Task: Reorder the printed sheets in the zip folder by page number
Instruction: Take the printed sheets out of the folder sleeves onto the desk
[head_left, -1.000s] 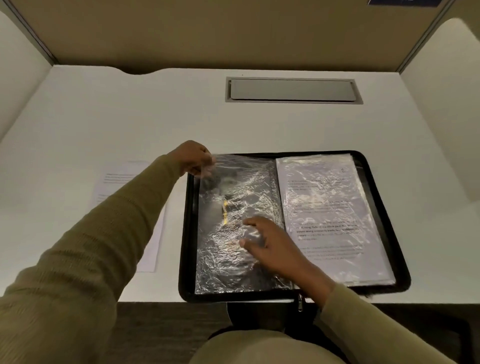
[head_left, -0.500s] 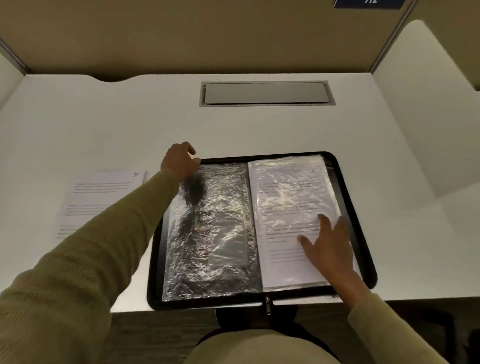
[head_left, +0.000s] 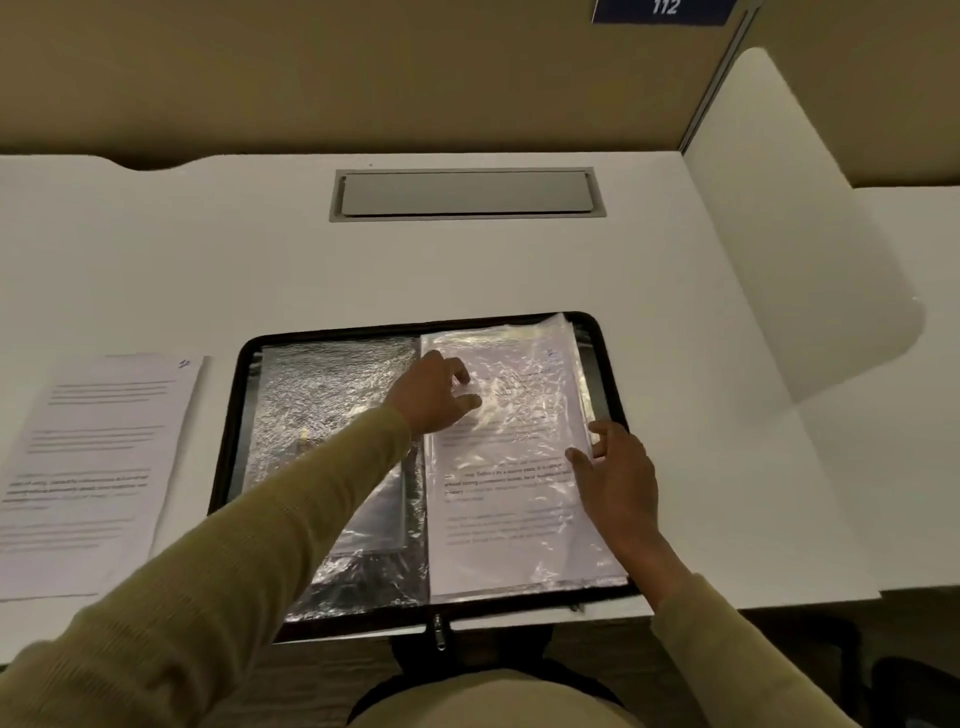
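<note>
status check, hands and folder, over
Left hand curled over top sleeved sheet, grip unclear. Right hand flat at its right edge. Zip folder open; one loose sheet beside it on desk. Nothing blocking.

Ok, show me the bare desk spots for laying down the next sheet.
Bare: the strip between cable hatch and zip folder; desk right of the folder up to the divider; the corner beyond the loose sheet. Crowded: the folder, under left hand and right hand.
</note>
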